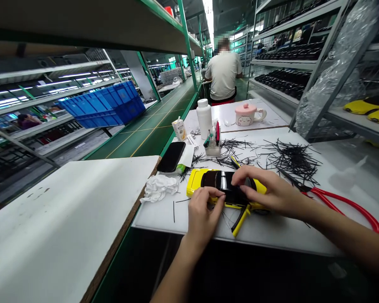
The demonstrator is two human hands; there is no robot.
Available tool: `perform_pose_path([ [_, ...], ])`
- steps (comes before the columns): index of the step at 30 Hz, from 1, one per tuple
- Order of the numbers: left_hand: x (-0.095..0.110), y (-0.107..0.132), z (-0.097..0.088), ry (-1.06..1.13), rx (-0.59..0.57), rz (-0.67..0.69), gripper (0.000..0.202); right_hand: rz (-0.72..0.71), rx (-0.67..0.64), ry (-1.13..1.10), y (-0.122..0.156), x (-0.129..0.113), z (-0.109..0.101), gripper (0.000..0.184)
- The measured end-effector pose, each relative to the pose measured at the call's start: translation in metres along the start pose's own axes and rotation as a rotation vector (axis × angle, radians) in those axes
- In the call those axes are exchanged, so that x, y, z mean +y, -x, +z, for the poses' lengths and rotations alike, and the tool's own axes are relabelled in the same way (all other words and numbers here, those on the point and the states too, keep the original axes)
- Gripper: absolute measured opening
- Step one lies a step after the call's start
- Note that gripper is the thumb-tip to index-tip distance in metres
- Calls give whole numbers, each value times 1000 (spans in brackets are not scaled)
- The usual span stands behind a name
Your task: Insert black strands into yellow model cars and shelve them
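A yellow model car with a black roof lies across the table in the head view. A yellow-edged door swings out on its near side, and another yellow part sticks up at the far side. My left hand is closed at the car's near side, thumb and index finger pinched at the roof edge; what lies between the tips is too small to make out. From the right, my right hand grips the car, its fingers curled on the black roof and its thumb near the windscreen.
Loose black strips lie behind the car. Red-handled pliers rest at right. Crumpled tissue, a phone, a white bottle and a pink-lidded mug stand around. A green conveyor runs along the left; a person sits ahead.
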State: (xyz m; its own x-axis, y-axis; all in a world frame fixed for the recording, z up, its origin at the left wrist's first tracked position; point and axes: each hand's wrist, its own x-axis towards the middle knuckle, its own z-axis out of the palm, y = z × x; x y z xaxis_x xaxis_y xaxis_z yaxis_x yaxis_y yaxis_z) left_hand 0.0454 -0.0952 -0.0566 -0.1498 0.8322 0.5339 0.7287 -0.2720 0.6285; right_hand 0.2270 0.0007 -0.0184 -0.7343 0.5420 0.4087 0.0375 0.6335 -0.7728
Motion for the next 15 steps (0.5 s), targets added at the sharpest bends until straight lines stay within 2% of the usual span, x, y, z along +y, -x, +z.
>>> perform_pose_path([
  [2,0,1,3,27,18,-31,4,-73,-11,217,0,3,6,20],
  [4,0,2,5,25,26,-53,7,-127,-51,316,0,8,12,21],
  [7,-1,2,7,7,28,-66,10,-185,-38,376,-1,13,20,16],
  [11,-1,3,7,22,14,-57,11,-248,14,450,-2,14,23,24],
  [15,-1,2,5,-47,35,-11,9,-226,-120,430,0,12,10,26],
])
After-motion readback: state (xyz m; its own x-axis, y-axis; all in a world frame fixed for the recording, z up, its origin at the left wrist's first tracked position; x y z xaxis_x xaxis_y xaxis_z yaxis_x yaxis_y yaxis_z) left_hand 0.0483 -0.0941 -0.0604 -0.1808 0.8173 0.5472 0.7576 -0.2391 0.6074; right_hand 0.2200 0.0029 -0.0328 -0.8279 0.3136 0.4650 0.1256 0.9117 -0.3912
